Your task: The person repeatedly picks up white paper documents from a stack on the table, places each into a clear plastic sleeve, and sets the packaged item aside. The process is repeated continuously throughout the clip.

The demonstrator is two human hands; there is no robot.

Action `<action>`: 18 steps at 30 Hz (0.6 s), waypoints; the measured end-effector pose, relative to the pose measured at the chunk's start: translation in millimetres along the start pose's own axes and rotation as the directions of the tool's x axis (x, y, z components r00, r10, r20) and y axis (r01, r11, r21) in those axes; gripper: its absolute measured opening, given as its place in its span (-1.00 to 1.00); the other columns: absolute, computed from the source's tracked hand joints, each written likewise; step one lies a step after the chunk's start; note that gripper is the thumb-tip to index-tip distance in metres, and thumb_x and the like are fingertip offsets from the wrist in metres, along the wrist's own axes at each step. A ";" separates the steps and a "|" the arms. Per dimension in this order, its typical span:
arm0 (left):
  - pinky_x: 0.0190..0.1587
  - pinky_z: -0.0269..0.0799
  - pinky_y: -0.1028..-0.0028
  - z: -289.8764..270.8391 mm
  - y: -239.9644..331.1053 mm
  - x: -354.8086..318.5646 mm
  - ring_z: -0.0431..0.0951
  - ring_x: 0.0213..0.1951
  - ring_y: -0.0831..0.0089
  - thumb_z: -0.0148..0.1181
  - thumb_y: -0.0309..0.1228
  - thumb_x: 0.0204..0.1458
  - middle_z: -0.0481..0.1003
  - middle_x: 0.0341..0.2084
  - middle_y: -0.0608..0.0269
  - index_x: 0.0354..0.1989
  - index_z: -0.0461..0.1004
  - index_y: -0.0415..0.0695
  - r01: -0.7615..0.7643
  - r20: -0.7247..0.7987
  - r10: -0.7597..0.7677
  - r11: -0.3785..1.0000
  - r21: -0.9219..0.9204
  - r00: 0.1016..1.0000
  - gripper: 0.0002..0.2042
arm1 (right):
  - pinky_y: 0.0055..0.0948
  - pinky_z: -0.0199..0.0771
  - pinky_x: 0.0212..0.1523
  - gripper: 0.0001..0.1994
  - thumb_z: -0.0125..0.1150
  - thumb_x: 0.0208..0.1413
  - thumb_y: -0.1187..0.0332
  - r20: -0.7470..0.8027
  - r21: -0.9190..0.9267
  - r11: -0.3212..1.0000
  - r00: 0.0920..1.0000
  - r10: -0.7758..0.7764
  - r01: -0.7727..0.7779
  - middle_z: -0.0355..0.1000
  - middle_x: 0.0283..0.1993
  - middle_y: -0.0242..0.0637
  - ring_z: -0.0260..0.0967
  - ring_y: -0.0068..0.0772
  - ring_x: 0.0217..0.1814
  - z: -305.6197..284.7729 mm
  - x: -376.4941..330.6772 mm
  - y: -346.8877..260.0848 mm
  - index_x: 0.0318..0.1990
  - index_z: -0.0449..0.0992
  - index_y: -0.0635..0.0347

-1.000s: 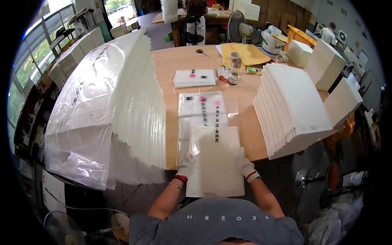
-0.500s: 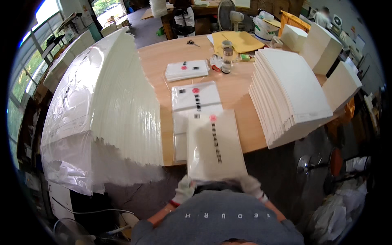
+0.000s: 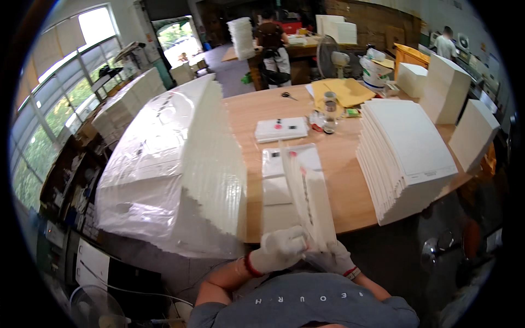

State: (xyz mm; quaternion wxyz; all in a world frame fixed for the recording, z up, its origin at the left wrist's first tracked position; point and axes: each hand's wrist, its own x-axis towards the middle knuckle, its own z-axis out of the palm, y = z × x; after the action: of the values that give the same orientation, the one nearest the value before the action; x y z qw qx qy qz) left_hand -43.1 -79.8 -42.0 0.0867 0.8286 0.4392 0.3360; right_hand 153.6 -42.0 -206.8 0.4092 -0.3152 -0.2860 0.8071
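Note:
A clear plastic bag with a stack of white paper point(image 3: 313, 205) in it, red and black print on its face, stands tilted on edge in front of me, above the table's near edge. My right hand point(image 3: 340, 259), in a white knit glove, grips its lower end. My gloved left hand point(image 3: 280, 250) has its fingers curled closed at the lower left edge, against loose plastic. Beneath and behind lie more bagged paper packets point(image 3: 276, 191) on the wooden table point(image 3: 246, 117). Farther back sits a small pile of printed plastic bags point(image 3: 281, 130).
A tall leaning row of plastic-bagged packets point(image 3: 147, 164) fills the left side. At right are a fanned white paper stack point(image 3: 410, 145) and upright paper blocks point(image 3: 445, 90). Scissors point(image 3: 289, 96), a clear jar point(image 3: 329, 112) and yellow envelopes point(image 3: 344, 90) lie farther back. Two people work beyond.
The bagged paper packet has gone from facing up flat to tilted on its edge. My left hand has moved right and up to its lower edge. The head view has shifted.

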 end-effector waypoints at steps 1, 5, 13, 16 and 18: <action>-0.50 0.35 0.31 -19.9 12.0 2.3 0.44 -0.55 0.18 0.17 -0.41 -0.14 0.36 -0.60 0.18 -0.54 0.35 -0.13 -0.067 -0.002 0.067 0.993 0.098 0.998 -0.88 | -0.51 0.36 -0.30 -0.70 -0.07 0.17 0.24 0.054 -0.059 0.995 0.995 -0.081 0.084 0.34 -0.29 -0.38 0.30 -0.50 -0.32 15.5 10.2 -11.2 -0.09 0.39 0.28; -0.45 0.39 0.42 -124.9 42.5 -25.8 0.48 -0.51 0.33 0.01 -0.16 0.05 0.43 -0.56 0.20 -0.38 0.43 -0.17 0.287 0.016 -0.317 0.833 -0.473 0.948 -0.71 | -0.62 0.22 -0.44 -0.72 -0.03 0.16 0.27 0.465 -0.556 0.633 0.833 -0.300 0.538 0.21 -0.38 -0.54 0.14 -0.68 -0.41 93.5 51.9 -83.9 -0.05 0.34 0.22; -0.19 0.29 0.52 -308.4 -41.8 -85.2 0.33 -0.35 0.44 -0.06 -0.42 0.12 0.28 -0.47 0.34 -0.44 0.25 -0.14 -0.207 -0.946 -0.107 0.963 -0.175 0.307 -0.88 | -0.59 0.44 -0.49 -0.69 0.04 0.16 0.23 0.809 -0.185 0.980 0.577 0.113 0.067 0.35 -0.40 -0.40 0.35 -0.62 -0.50 295.9 38.8 -116.9 -0.04 0.35 0.23; -0.13 0.28 0.53 -300.1 -86.8 -148.3 0.35 -0.30 0.52 -0.08 -0.27 0.18 0.32 -0.42 0.33 -0.44 0.31 -0.14 0.196 -0.938 -0.269 0.954 -0.228 0.218 -0.77 | -0.62 0.44 -0.41 -0.63 0.01 0.18 0.24 0.848 -0.206 0.977 0.508 0.151 0.054 0.36 -0.37 -0.38 0.37 -0.61 -0.49 315.5 43.2 -81.0 0.05 0.27 0.27; -0.11 0.27 0.53 -251.0 -92.1 -166.1 0.33 -0.27 0.55 -0.10 -0.19 0.19 0.33 -0.37 0.32 -0.36 0.32 -0.16 0.209 -0.943 -0.270 0.951 -0.229 0.193 -0.73 | -0.59 0.44 -0.32 -0.65 -0.03 0.21 0.27 0.850 -0.101 0.903 0.508 -0.140 0.418 0.38 -0.32 -0.34 0.39 -0.60 -0.38 300.8 46.6 -69.4 0.06 0.26 0.28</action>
State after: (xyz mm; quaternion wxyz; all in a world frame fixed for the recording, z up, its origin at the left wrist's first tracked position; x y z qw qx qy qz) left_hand -328.2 -193.2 28.2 -0.1310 0.3626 0.5127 0.7672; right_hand -58.3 -29.3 22.2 0.3009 0.0946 -0.6073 0.7292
